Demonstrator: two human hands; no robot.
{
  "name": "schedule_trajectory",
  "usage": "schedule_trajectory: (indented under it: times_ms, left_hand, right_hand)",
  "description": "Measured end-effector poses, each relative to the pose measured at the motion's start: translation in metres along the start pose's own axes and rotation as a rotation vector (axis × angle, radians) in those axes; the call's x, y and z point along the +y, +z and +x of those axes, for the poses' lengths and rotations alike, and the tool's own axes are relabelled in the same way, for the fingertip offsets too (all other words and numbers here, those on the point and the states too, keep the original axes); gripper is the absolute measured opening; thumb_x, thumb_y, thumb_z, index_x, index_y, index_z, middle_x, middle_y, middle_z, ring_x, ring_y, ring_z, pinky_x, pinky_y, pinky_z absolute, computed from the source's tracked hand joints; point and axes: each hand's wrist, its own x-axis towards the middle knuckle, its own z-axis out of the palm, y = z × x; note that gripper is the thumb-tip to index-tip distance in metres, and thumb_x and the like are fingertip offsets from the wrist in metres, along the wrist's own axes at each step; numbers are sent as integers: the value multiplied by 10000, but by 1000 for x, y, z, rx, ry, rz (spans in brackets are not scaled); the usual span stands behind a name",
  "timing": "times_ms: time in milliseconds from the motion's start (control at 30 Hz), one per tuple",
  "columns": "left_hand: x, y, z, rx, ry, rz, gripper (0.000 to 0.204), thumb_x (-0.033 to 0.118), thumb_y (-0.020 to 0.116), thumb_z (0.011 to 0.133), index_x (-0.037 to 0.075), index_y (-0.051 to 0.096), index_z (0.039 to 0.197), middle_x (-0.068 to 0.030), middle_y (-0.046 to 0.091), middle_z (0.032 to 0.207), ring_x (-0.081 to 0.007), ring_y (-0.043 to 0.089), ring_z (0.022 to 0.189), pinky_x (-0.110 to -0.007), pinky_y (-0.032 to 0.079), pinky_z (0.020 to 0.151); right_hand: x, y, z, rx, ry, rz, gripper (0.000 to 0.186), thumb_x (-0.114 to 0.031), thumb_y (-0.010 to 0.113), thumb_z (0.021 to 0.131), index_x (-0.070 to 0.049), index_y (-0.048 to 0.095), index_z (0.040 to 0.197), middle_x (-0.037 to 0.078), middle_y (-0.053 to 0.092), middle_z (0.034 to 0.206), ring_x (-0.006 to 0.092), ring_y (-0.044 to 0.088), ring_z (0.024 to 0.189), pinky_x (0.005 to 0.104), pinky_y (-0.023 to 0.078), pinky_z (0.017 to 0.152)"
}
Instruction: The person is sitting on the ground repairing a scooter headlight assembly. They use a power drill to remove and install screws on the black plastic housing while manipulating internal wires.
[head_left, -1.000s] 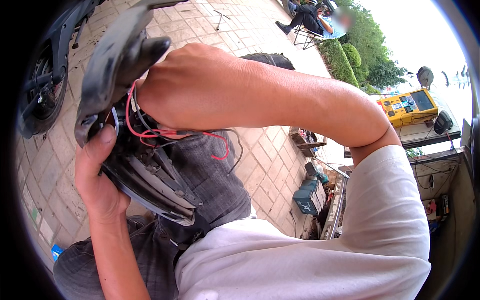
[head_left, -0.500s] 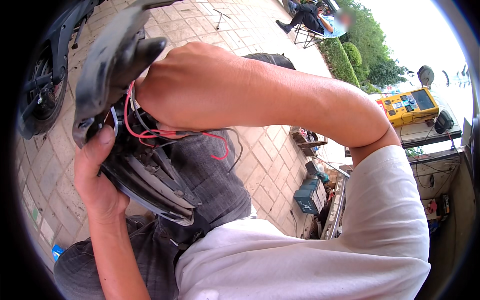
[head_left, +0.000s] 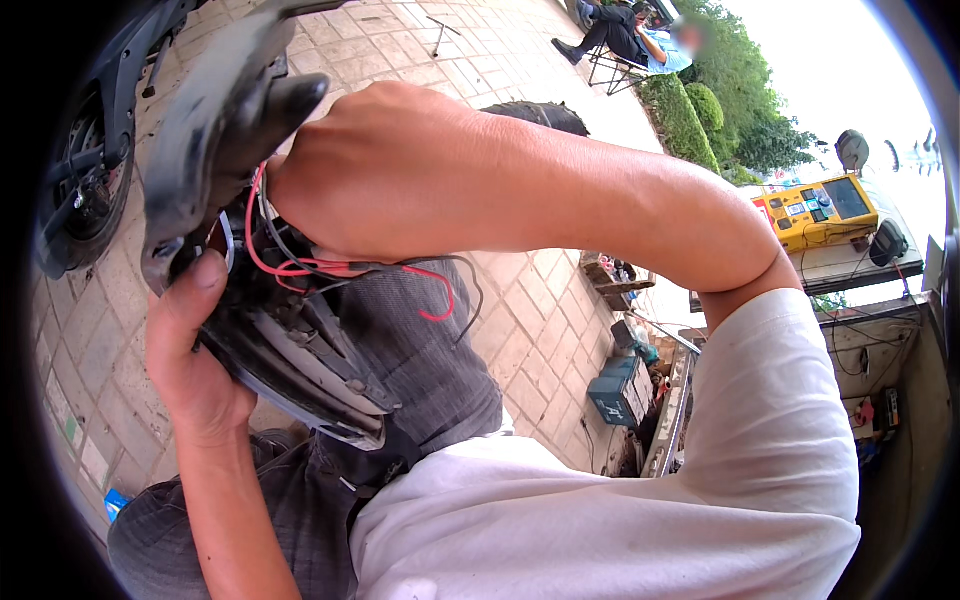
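Note:
A black plastic vehicle housing [head_left: 200, 130], curved and with a pointed lug, is propped over my lap at the left. Its lower part shows grey ribs and a glossy edge. My left hand [head_left: 197, 350] grips its near side, thumb pressed on top and the fingers hidden underneath. My right hand [head_left: 350, 170] reaches across to the housing's inner side, its back turned up and curled closed; its fingertips and whatever they hold are hidden. Red and black wires [head_left: 350, 268] come out below that hand, and a loose red end [head_left: 440, 312] hangs over my grey trousers.
A scooter [head_left: 95, 170] stands at the far left on the paving. A T-shaped tool [head_left: 441, 35] lies at the back, near a black tire [head_left: 540, 117]. At the right are a yellow meter [head_left: 820, 212] and a teal box [head_left: 622, 388]. A person [head_left: 625, 40] sits in a folding chair.
The housing and both hands have shifted very slightly to the left. The grip of the left hand looks the same, and the wires have moved a little with the housing.

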Motion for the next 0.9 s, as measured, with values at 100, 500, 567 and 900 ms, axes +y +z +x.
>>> schedule_trajectory:
  times_ms: [100,500,567,900]
  left_hand:
    - [-1,-1,1,-5,-6,0,398,238,580,880,-10,608,1191,-99,659,1151,-219,613,1062,-359,444,979]
    - [0,-47,11,-26,-69,-54,633,300,579,840,-75,476,1339,-199,494,1395,-290,475,1290,-427,419,1050]
    - [13,-56,10,-21,-86,-174,690,324,570,840,-89,430,1375,-224,451,1434,-312,439,1323,-454,406,1068]
    - [49,-56,-13,-92,103,-153,621,453,594,845,98,526,1350,-236,519,1365,-395,506,1255,-509,458,1018]
  right_hand:
    - [0,0,1,-5,-6,33,200,-185,674,760,12,664,793,164,685,762,352,690,756,431,546,636]
    - [28,-8,-14,-2,335,504,454,-360,669,727,29,646,961,194,649,756,364,651,753,421,516,684]
    - [40,-14,-12,114,317,544,482,-390,681,741,31,643,973,186,652,776,350,646,728,405,516,687]
    - [74,-29,15,352,-155,1468,497,-308,679,899,52,525,1206,94,612,927,172,645,841,304,550,769]
